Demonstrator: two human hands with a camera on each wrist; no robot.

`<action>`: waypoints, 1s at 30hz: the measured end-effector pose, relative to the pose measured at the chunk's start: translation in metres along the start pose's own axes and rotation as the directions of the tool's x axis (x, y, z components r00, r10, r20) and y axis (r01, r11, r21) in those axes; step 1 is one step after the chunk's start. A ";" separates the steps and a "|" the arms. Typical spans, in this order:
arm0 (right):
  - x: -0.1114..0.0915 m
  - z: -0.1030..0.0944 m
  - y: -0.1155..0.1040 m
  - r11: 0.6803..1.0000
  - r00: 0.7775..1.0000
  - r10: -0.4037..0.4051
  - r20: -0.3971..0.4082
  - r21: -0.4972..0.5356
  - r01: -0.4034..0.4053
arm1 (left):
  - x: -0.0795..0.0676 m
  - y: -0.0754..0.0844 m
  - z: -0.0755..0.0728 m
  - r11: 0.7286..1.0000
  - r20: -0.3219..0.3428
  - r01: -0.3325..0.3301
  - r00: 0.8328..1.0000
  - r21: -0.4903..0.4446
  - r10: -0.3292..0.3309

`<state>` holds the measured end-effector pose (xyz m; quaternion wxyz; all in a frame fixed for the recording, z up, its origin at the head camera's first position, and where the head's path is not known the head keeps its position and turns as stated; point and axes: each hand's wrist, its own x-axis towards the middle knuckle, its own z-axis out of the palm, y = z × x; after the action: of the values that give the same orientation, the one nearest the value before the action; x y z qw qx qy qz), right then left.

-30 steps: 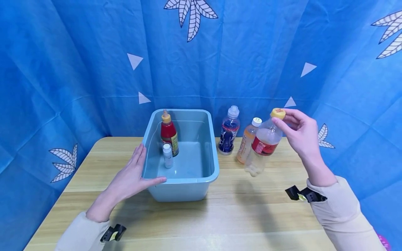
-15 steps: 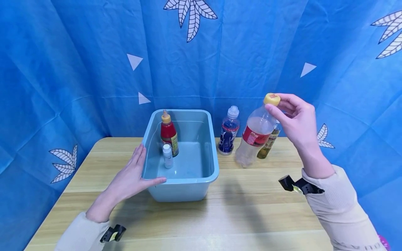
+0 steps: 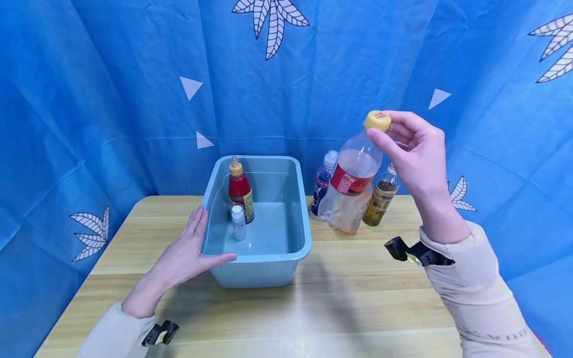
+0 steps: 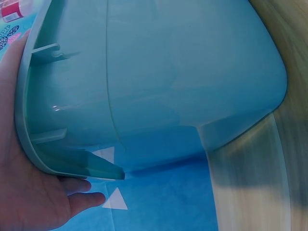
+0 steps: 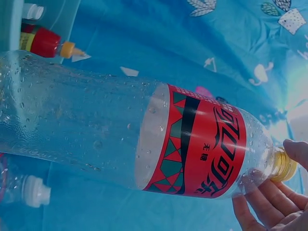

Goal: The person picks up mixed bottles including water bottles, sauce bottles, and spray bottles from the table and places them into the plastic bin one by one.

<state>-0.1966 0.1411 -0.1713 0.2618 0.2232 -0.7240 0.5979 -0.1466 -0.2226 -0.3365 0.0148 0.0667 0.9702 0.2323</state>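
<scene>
In the head view my right hand [image 3: 414,149] pinches the yellow cap of a large clear soda bottle [image 3: 353,174] with a red label. The bottle hangs tilted above the table, its base toward the tub. The right wrist view shows thumb and fingers at the cap and neck of this cola bottle [image 5: 202,144]. My left hand [image 3: 183,251] rests on the near left corner of a light blue plastic tub [image 3: 268,258], thumb along the front rim, fingers fairly straight down the left side. Inside the tub stand a red sauce bottle [image 3: 240,191] and a small white-capped bottle [image 3: 239,223].
Behind the held bottle stand a blue-labelled drink bottle [image 3: 321,186], a partly hidden orange drink bottle [image 3: 353,219] and a bottle of brownish liquid [image 3: 380,201]. The wooden table [image 3: 380,288] backs onto a blue patterned curtain [image 3: 367,64].
My right hand has lifted the soda bottle up and to the left, toward the tub. The brownish bottle has come into view behind it. My left hand and the tub stay put.
</scene>
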 end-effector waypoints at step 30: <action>0.004 0.060 -0.015 0.991 0.992 -0.058 0.109 0.127 0.044 | -0.001 0.001 -0.002 1.000 0.004 -0.003 1.000 0.001 0.003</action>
<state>-0.1965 0.0795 -0.1661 0.2213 0.2910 -0.6929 0.6215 -0.1458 -0.2224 -0.3345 0.0161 0.0689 0.9702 0.2316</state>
